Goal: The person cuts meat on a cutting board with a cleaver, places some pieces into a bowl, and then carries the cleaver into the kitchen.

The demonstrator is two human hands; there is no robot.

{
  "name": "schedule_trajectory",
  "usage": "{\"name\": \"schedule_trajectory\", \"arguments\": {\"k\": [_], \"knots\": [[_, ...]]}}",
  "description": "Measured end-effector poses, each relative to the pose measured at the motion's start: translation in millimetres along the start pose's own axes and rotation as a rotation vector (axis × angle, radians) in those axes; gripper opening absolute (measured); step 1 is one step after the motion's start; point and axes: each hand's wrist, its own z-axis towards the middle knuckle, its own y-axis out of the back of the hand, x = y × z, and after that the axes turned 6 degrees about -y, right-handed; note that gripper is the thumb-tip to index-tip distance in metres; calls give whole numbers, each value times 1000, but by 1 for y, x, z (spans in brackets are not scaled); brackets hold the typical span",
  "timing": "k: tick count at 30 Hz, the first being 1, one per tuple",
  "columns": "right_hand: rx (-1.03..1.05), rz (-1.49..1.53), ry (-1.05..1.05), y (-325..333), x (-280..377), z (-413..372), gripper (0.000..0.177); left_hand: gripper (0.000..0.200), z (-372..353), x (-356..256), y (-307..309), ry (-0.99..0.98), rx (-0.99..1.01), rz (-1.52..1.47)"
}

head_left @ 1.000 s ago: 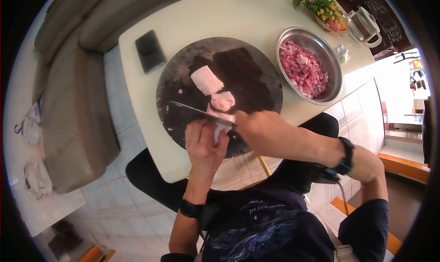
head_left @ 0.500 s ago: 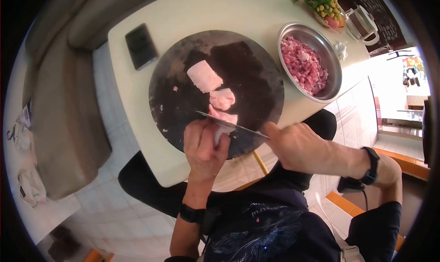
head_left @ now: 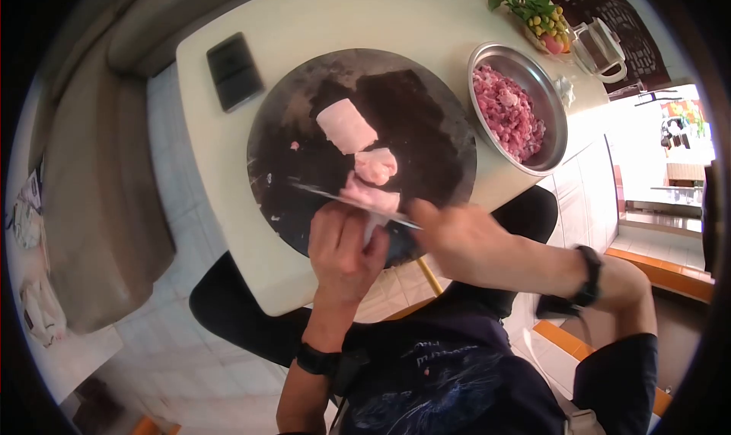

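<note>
On the round dark board (head_left: 304, 108) lie a pale pink block of meat (head_left: 346, 126), a smaller lump (head_left: 376, 165) just below it, and a strip of meat (head_left: 371, 195) nearest me. My left hand (head_left: 346, 248) is closed on the near end of that strip, its fingers bent beside the blade. The knife (head_left: 327, 194) lies across the strip, its tip pointing left. My right hand (head_left: 457, 241) is wrapped round the knife's handle, which the fingers hide. A tiny scrap of meat (head_left: 295, 146) sits left of the block.
A steel bowl (head_left: 560, 119) of chopped meat (head_left: 506, 111) stands right of the board. A dark phone-like object (head_left: 234, 72) lies at the left. Fruit and leaves (head_left: 541, 20), a glass jug (head_left: 599, 50) and crumpled tissue (head_left: 564, 91) are at the back right of the table (head_left: 304, 20).
My right hand and the knife have moved to the left, so the blade reaches farther over the board. My left hand keeps its hold on the strip.
</note>
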Motion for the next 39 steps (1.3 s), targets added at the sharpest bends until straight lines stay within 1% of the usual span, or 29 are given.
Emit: {"name": "schedule_trajectory", "arguments": {"k": [2, 5, 7, 10, 11, 13, 14, 15, 16, 18, 19, 21, 24, 25, 26, 28, 32, 34, 35, 37, 39], "knots": [[-106, 89, 125, -2, 15, 41, 24, 26, -2, -2, 1, 19, -4, 23], [-172, 53, 179, -1, 14, 31, 23, 26, 0, -1, 4, 1, 8, 8], [101, -71, -42, 7, 7, -9, 23, 26, -2, -2, 1, 18, -46, 41], [95, -127, -68, 15, -2, -30, 24, 25, 0, -4, 0, -32, -42, -11], [122, -89, -88, 12, -2, -23, 24, 23, 0, -2, 0, -41, -41, -11], [-145, -69, 182, -8, 5, 14, 24, 22, -4, 0, 1, -32, -8, 34], [-65, -10, 175, -6, 14, 37, 25, 22, -7, -2, 1, -4, 25, 77], [-37, -53, 125, -6, 22, 49, 23, 22, -8, -3, 0, -16, 24, 78], [-51, -54, 125, -7, 20, 42, 23, 22, -7, -3, 1, -5, 15, 43], [-122, -97, 198, -9, 13, 21, 23, 22, -6, -3, 2, 2, -6, 13], [-40, -131, 80, -4, 11, 4, 26, 22, -7, -4, -1, -13, -39, 19], [137, -177, -58, 12, -1, -24, 29, 23, -7, -5, -2, -31, -63, 10], [128, -163, -52, 10, -3, -16, 30, 23, -7, -4, -2, -55, -37, -15], [89, -148, 17, 7, 0, -2, 31, 23, -4, -4, -3, -61, -39, -16], [83, -147, 11, -2, 4, 15, 31, 24, -4, -5, -1, -52, -25, 4], [-196, -36, 245, -17, 8, 38, 29, 24, -4, -7, 0, -40, -13, 25], [-264, -78, 278, -7, 1, -3, 25, 26, -5, -4, 0, -61, -51, 14], [153, -212, -81, 12, -1, -30, 25, 26, -6, -3, -2, -65, -61, 8], [160, -212, -78, 11, -2, -28, 25, 26, -5, -5, -3, -78, -64, -11], [103, -168, -60, 8, -6, -24, 24, 25, -7, -5, -2, -90, -51, -32], [-82, -120, 86, -5, -2, 9, 22, 25, -4, -6, -3, -87, -70, 2]]}}
